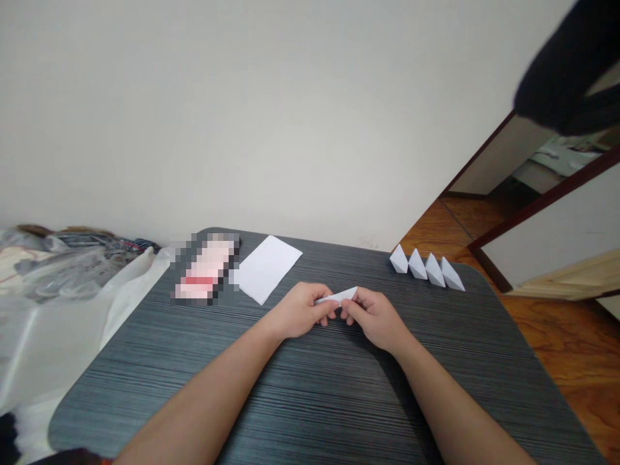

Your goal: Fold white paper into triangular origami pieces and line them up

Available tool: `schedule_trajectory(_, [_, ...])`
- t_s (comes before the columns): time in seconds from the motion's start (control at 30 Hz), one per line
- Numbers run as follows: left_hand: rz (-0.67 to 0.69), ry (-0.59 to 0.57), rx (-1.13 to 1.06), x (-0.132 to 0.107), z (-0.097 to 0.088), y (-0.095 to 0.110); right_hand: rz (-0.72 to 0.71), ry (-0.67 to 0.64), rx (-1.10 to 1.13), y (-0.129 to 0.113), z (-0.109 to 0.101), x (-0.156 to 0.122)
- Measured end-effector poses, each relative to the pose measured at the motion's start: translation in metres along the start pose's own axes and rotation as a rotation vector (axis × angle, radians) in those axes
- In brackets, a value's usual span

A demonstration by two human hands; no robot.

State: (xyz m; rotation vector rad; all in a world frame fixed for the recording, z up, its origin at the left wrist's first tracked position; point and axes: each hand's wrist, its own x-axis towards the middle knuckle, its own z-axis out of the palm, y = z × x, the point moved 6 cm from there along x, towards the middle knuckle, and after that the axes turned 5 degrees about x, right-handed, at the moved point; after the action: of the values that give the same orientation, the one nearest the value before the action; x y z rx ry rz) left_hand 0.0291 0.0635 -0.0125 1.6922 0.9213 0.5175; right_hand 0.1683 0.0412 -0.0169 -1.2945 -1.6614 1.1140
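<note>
Folded white paper (338,296) pinched between left fingers (324,309) and right fingers (351,309)

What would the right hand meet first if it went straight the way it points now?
The folded white paper strip, which the right hand already seems to pinch; just beyond is the left hand, though depth is unclear.

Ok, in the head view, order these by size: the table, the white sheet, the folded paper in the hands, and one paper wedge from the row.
1. Dark striped table
2. White paper sheet
3. Folded paper strip and paper wedge: too close to rank, since the hands partly hide the strip.
</note>
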Motion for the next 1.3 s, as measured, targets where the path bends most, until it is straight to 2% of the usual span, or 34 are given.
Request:
schedule_trajectory(0.33, [0.064, -0.09, 0.067, 0.0, 0.005, 0.0, -0.016, -0.029, -0.09, -0.005, 0.002, -0.001])
schedule_trajectory(0.53, [0.04, -0.089, 0.078, 0.0, 0.004, -0.001, -0.013, -0.033, -0.092, -0.003, 0.005, -0.002])
schedule_trajectory(0.87, [-0.002, -0.088, 0.009, 0.001, 0.004, -0.004, -0.029, 0.022, -0.111, -0.002, -0.007, -0.002])
schedule_trajectory(1.1, [-0.012, -0.07, 0.014, 0.0, 0.003, -0.005, -0.03, 0.003, -0.071, 0.003, -0.003, -0.002])
schedule_trajectory(1.3, [-0.011, -0.062, -0.071, 0.002, 0.002, -0.006, -0.045, 0.02, -0.064, 0.001, -0.007, -0.001])
